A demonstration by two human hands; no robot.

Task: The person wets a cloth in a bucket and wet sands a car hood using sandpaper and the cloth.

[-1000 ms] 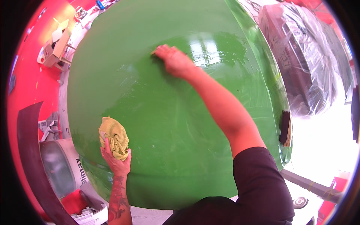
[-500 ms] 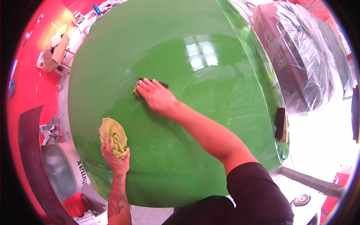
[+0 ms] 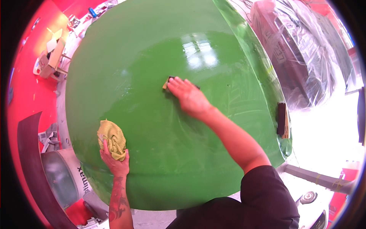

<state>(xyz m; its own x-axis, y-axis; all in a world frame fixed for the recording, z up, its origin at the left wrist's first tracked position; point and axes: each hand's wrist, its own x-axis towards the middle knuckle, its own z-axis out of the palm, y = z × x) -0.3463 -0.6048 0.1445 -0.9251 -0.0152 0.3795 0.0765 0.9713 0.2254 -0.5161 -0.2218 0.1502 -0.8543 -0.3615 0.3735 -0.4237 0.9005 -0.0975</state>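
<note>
A broad, curved green vehicle panel point(image 3: 160, 152), glossy and wet-looking in places, fills the middle of the view. My right hand point(image 3: 190, 100) presses a dark sanding block with a tan edge point(image 3: 165, 84) against its surface. The fingers lie over the block and hide most of it. Lower on the left, my left hand point(image 3: 115, 159) grips a crumpled yellow cloth point(image 3: 112, 138), which rests on the panel. Another dark block with a tan side point(image 3: 281, 120) lies at the panel's right edge.
Green covering point(image 3: 253, 49) runs along the panel's right side. Beyond it stands a vehicle under clear plastic sheeting point(image 3: 301, 53). At left are a cardboard box point(image 3: 52, 63), a dark curved part point(image 3: 31, 160) and a pale drum point(image 3: 72, 162). A wrapped grey bar point(image 3: 316, 177) juts out at lower right.
My right hand has slid the sanding block rightward across the green panel. My left hand and the yellow cloth have barely shifted. The whole view has moved slightly.
</note>
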